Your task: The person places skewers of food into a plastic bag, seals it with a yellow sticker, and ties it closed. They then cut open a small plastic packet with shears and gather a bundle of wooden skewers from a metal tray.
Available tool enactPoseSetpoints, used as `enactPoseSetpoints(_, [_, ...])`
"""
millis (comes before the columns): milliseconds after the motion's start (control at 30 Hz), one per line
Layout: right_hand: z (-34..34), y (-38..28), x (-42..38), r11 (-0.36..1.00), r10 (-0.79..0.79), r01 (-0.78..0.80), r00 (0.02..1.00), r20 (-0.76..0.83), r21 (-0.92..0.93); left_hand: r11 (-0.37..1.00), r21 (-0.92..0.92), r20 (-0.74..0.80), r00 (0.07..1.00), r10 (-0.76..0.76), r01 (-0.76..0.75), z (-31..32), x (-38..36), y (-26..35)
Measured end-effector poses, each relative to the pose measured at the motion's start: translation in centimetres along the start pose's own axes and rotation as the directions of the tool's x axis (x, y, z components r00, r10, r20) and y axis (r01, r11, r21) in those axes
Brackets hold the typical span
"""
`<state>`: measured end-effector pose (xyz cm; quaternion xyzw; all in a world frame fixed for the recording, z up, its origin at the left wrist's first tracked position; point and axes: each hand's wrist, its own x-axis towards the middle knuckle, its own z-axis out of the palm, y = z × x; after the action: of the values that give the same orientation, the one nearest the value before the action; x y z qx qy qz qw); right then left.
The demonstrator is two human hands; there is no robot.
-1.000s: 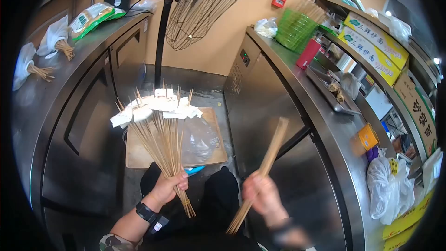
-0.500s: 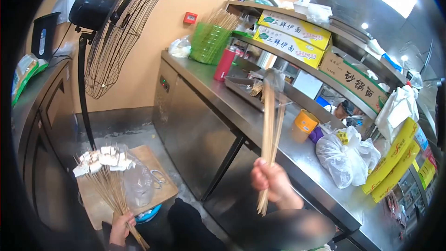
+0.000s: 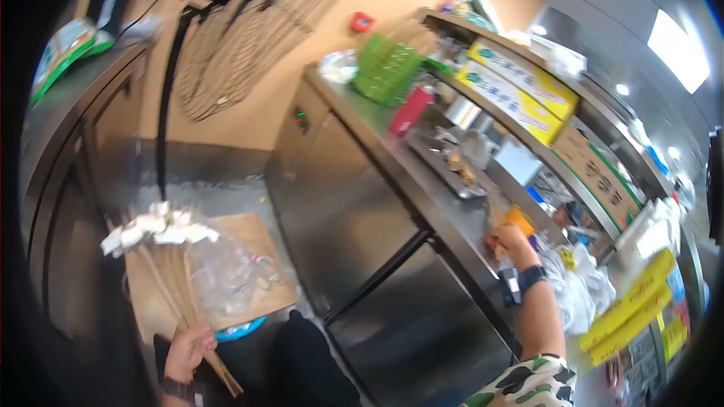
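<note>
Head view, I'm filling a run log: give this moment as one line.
left hand: grips skewers topped with white pieces | right hand: at counter, beside orange container | right grip: blurred

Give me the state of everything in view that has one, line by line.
Left hand: closed around skewers
Skewers: white pieces on upper ends
Right hand: at counter, grip blurred
Clear bag: crumpled on board
Green basket: holding sticks
Red bottle: standing
Ceiling light: lit
</note>
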<state>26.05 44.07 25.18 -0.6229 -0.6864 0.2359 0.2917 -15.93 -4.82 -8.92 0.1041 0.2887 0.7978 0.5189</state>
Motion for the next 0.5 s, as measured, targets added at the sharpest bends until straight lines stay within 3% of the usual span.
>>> enactPoseSetpoints(33, [0.3, 1.9, 3.0, 0.964, -0.066, 0.052, 0.997, -0.044, -0.262, 1.000, -0.010, -0.005, 1.000, -0.001, 0.001, -0.9, -0.2, 0.0])
enactPoseSetpoints(67, [-1.0, 5.8, 8.1, 0.881, -0.171, 0.167, 0.985, 0.030, -0.444, 1.000, 0.009, -0.008, 1.000, 0.009, -0.009, -0.4, -0.6, 0.5])
enactPoseSetpoints(100, [-1.7, 6.2, 8.0, 0.825, -0.204, 0.185, 0.979, 0.022, -0.534, 0.999, 0.032, -0.012, 1.000, 0.016, -0.016, 0.5, -0.8, 1.0])
enactPoseSetpoints(400, [-2.3, 4.7, 8.1, 0.616, -0.337, 0.155, 0.938, -0.081, -0.773, 0.999, -0.033, 0.062, 0.998, 0.029, -0.027, 1.6, -1.0, 2.2])
enactPoseSetpoints(467, [0.2, -0.8, 1.8, 0.566, -0.448, 0.248, 0.893, -0.040, -0.786, 1.000, -0.018, 0.073, 0.997, 0.018, -0.017, 1.7, -1.0, 2.3])
enactPoseSetpoints(500, [2.1, -3.0, -1.0, 0.517, -0.647, 0.434, 0.763, -0.004, -0.738, 1.000, -0.015, 0.081, 0.997, 0.016, -0.015, 1.7, -0.9, 2.2])
